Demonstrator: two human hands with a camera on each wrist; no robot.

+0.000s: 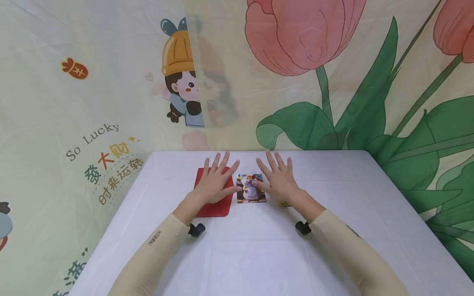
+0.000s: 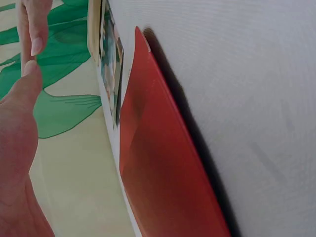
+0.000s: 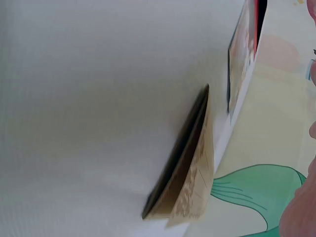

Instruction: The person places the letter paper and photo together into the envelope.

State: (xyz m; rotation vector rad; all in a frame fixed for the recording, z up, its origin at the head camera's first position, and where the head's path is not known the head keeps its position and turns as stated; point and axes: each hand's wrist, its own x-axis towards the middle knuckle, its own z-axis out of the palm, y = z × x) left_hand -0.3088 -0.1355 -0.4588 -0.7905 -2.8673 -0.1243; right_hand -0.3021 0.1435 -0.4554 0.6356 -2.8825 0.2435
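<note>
My left hand (image 1: 214,184) hovers flat over a red envelope-like packet (image 1: 222,208), its fingers spread and straight. In the left wrist view, a gap shows between that hand and the red packet (image 2: 158,143). A small square picture card (image 1: 252,194), showing a white animal figure, lies in the middle; both thumbs overlap its edges in the head view. My right hand (image 1: 283,184), fingers also spread, is above a tan folded paper (image 1: 284,204) that it mostly hides. The right wrist view shows this tan paper (image 3: 190,182) with printing and its fold standing partly apart.
A white cloth covers the table (image 1: 255,255). Behind it hangs a curtain (image 1: 229,135) with tulips and cartoon prints. Black wrist mounts (image 1: 197,230) show below both forearms, which wear beige sleeves (image 1: 155,250).
</note>
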